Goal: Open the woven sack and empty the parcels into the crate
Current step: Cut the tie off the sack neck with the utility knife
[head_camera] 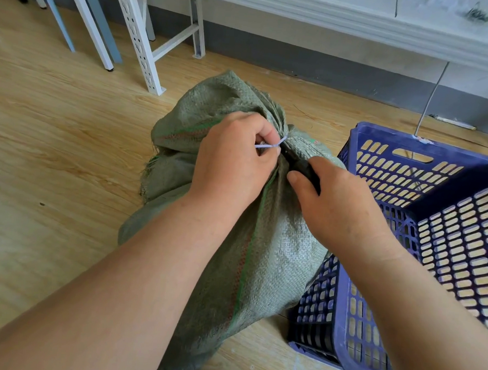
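A grey-green woven sack [264, 259] stands on the wooden floor, its neck bunched and bound by a white cable tie [270, 145]. My left hand [232, 161] pinches the free end of that tie at the neck. My right hand [337, 206] is closed on a dark-handled tool [308, 171] whose tip points at the tie; the tip is hidden in the folds. A blue perforated plastic crate [421, 222] sits right of the sack, touching it, with no parcels showing inside. The parcels are hidden in the sack.
White metal shelf legs [142, 46] and chair legs [87, 21] stand at the back left. A grey skirting and white wall run behind. A thin cable [431, 101] hangs down behind the crate. Bare wooden floor [55, 146] spreads to the left.
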The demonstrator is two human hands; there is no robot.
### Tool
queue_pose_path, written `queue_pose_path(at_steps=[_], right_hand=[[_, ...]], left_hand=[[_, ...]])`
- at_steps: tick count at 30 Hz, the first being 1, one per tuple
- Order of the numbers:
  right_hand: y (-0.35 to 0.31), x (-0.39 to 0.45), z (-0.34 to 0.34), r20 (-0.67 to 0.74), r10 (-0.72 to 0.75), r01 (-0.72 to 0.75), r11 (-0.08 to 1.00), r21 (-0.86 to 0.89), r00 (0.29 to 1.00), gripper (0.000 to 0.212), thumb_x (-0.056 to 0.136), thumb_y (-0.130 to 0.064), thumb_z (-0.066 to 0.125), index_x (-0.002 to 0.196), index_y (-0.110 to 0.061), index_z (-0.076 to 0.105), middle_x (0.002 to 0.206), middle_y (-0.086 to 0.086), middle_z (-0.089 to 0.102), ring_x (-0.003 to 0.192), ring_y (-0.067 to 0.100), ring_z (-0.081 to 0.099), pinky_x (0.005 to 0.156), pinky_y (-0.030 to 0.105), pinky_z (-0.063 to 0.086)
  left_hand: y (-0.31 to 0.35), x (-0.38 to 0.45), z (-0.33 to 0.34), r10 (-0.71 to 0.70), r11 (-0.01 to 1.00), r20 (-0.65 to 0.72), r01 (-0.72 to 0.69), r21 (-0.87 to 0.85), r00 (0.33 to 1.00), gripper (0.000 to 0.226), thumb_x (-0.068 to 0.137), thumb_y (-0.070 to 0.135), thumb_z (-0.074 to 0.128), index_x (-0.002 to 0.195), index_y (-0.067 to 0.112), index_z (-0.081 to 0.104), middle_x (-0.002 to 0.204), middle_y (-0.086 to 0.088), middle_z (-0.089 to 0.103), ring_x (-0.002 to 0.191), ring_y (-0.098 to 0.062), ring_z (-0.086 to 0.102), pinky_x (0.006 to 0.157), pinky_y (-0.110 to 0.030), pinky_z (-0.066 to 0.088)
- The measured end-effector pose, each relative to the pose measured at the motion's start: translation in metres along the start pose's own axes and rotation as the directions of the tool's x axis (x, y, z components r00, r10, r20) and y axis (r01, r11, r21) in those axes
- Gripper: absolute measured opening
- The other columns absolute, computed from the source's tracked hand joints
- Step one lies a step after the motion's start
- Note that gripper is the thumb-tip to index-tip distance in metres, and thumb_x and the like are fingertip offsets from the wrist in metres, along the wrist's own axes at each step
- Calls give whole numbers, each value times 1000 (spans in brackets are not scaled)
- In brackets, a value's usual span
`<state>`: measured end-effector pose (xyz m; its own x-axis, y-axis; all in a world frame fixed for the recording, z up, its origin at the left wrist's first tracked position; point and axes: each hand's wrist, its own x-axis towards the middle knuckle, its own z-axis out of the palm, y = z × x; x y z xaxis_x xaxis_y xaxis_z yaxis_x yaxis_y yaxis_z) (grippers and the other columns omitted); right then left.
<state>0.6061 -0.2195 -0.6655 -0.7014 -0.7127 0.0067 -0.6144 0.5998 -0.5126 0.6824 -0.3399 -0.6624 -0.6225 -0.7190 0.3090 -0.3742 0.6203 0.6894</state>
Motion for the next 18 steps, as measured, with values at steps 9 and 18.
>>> queue_pose_path(at_steps=[9, 18], right_hand=[[-2, -4, 0, -51, -37, 35, 999, -31, 998, 26, 97, -46, 45, 84, -23, 45, 65, -1, 53, 61, 27, 54, 52, 33, 40], [-4, 1, -4, -28, -58, 58, 998, -32, 998, 25, 97, -44, 47, 85, -22, 46, 64, -4, 50, 60, 22, 49, 52, 32, 36]], left_hand=[[-2, 6, -4, -80, 994, -25, 77, -76, 997, 3, 80, 24, 72, 81, 27, 71, 75, 11, 68, 71, -8, 66, 67, -27, 54], [-1, 6, -1, -85, 995, -40, 83, -58, 996, 4, 80, 24, 70, 80, 27, 72, 71, 11, 67, 69, -7, 65, 64, -24, 51]])
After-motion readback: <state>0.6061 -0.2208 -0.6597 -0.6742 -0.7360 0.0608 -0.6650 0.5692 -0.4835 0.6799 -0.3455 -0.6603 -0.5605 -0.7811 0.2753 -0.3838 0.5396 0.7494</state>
